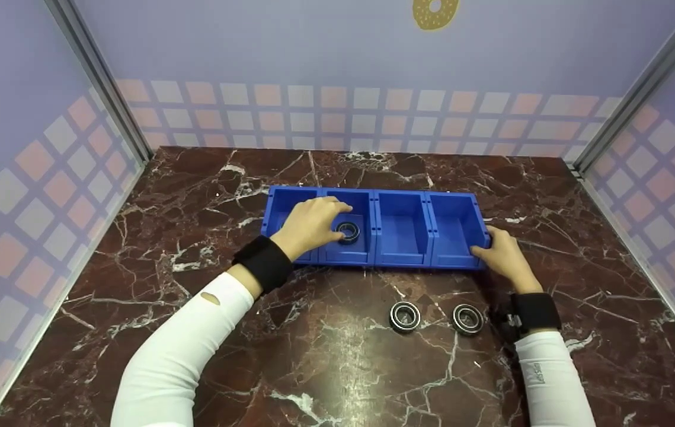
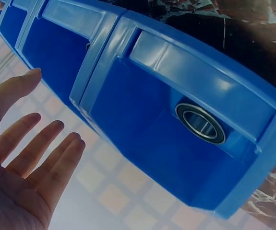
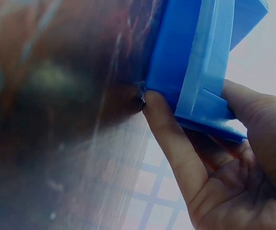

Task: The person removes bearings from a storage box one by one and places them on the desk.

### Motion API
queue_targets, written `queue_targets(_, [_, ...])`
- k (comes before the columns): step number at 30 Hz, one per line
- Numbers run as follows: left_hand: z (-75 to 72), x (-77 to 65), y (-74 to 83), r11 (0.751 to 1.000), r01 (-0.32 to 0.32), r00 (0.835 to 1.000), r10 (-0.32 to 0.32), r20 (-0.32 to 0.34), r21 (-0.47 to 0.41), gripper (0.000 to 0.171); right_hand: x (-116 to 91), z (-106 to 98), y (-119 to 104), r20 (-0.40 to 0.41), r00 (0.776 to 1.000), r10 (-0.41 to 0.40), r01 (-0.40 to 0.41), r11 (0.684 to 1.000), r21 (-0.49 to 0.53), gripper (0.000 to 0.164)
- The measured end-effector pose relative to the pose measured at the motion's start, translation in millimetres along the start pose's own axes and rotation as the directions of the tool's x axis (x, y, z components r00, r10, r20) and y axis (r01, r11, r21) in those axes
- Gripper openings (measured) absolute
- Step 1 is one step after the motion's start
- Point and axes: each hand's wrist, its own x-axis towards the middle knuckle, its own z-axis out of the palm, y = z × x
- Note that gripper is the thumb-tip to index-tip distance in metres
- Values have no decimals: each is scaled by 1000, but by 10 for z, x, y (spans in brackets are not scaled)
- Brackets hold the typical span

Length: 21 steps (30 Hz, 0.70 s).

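A row of joined blue bins (image 1: 403, 260) stands on the marbled table. Above the second bin from the left hovers my left hand (image 1: 309, 226), its fingers spread apart and holding nothing. Under that hand, a ball bearing (image 1: 354, 239) lies in the second bin. The left wrist view shows another bearing (image 2: 215, 135) in the leftmost bin, mostly hidden by the hand from the head view. At the row's right end, my right hand (image 1: 506, 256) grips the outer bin's side wall, thumb inside and fingers outside, as the right wrist view (image 3: 224, 177) also shows.
Two more bearings lie on the table in front of the bins: one bearing (image 1: 396, 324) near the middle, another bearing (image 1: 459, 326) nearer my right wrist. Tiled-pattern panels (image 1: 373, 118) enclose the table at the back and both sides.
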Motion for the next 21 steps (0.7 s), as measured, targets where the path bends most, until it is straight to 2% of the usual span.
queue_targets(10, [136,131,4,999,-23,999,22,49,22,58,2,1,-4,-12,1000,-15,15,1000,0,46])
queue_targets(21, [172,219,4,1000,-2,999,1,40,24,57,1,-1,-6,-8,1000,-1,1,1000,-6,46])
